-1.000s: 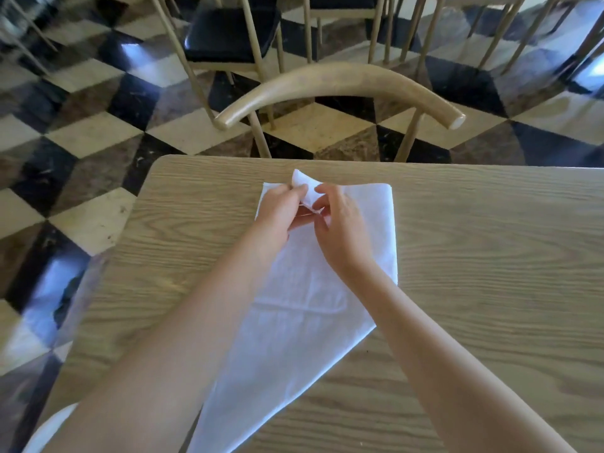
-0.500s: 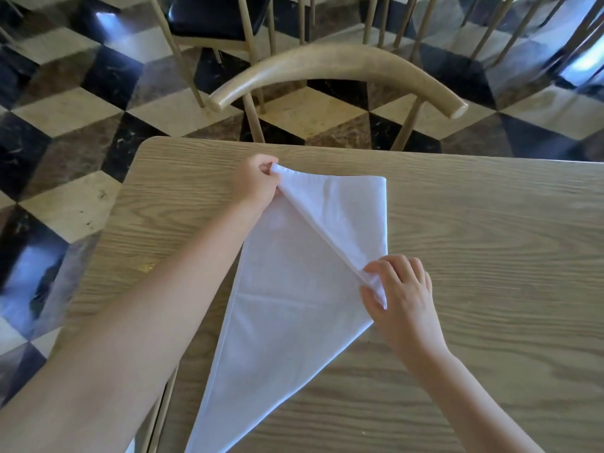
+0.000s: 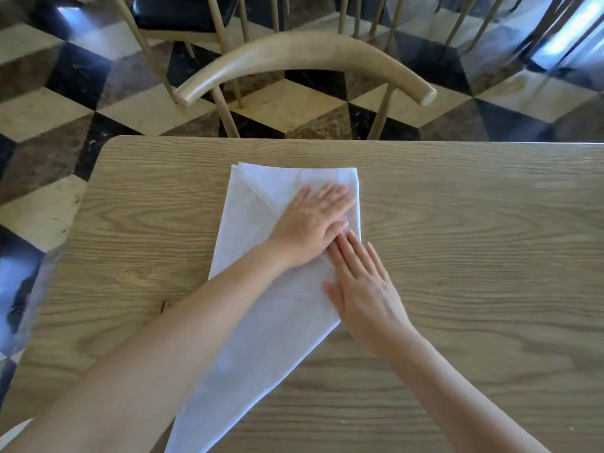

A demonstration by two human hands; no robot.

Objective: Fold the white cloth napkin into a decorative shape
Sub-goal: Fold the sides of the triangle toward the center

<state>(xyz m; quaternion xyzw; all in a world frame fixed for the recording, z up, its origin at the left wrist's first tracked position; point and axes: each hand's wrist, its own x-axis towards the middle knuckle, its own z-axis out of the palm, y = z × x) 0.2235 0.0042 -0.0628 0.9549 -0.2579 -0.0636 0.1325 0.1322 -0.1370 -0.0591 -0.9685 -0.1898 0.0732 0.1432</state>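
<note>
The white cloth napkin (image 3: 261,308) lies flat on the wooden table (image 3: 474,256), folded into a long shape with a straight far edge and a point towards me. A triangular flap is folded down over its far right part. My left hand (image 3: 310,223) lies flat, palm down, on that flap, fingers pointing right. Just below it my right hand (image 3: 362,286) also presses flat on the napkin's right edge, fingers pointing to the far left. Neither hand grips the cloth.
A wooden chair with a curved backrest (image 3: 304,57) stands at the table's far edge. More chairs (image 3: 183,18) stand behind it on a checkered floor. The table's left edge and rounded far-left corner (image 3: 111,148) are near the napkin.
The flap held up by both hands half a second ago now lies flat. Both hands have let go of its edge and rest flat on the napkin's right part.
</note>
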